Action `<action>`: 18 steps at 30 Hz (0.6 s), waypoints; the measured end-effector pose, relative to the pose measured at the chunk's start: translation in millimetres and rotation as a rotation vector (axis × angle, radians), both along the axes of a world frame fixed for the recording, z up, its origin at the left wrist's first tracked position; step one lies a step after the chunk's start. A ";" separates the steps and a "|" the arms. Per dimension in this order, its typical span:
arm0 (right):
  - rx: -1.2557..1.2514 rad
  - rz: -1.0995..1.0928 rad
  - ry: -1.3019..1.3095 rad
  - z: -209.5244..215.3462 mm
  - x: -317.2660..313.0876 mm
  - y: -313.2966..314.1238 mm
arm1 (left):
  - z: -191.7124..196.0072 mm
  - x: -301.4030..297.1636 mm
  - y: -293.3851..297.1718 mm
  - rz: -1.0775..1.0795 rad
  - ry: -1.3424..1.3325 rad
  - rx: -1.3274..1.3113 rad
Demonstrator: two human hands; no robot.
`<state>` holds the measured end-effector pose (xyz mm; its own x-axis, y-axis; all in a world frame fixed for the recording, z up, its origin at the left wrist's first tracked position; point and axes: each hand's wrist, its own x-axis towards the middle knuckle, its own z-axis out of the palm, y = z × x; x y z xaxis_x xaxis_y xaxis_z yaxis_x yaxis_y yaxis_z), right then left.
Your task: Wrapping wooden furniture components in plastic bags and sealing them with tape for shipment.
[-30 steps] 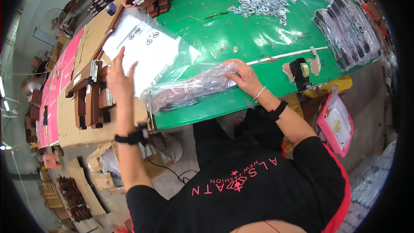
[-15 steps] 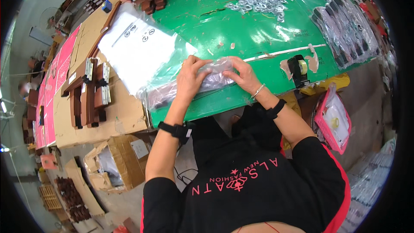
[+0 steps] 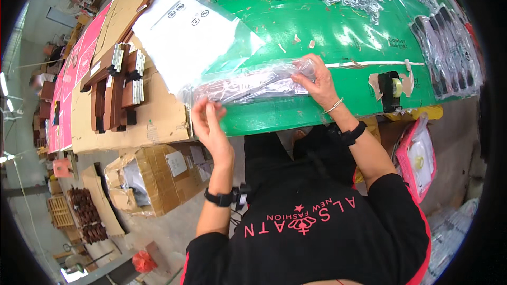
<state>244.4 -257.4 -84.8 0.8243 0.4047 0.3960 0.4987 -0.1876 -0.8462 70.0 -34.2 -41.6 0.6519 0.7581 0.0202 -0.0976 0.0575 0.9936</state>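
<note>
Centre frame: long clear bag lies crosswise on green surface; right hand pinches its end, left hand seemingly spread just below.

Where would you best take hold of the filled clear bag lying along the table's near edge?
Probably at its two ends, from the near side: the clear bag lies lengthwise along the green table edge, the right hand already pinning one end, the left hand beside the other.

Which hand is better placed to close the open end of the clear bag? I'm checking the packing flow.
Probably the left hand: it is at the clear bag's left end, fingers at the edge. The right hand presses the other end down.
</note>
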 end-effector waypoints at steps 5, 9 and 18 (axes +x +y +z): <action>0.067 0.007 0.136 0.5 4.8 5.8 | -4.0 -15.3 -14.5 -0.168 0.102 -0.535; 0.065 -0.012 0.101 -4.0 12.0 7.9 | -14.8 1.9 -17.1 -0.170 0.032 -0.622; 0.094 0.007 0.213 -14.0 15.8 -2.6 | -19.4 12.2 -14.7 -0.238 0.130 -0.622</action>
<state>260.2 -260.0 -98.9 0.8908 0.3801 0.2491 0.3075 -0.1006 -0.9462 82.2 -48.9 -61.0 0.7696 0.4390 -0.4637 0.1068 0.6274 0.7713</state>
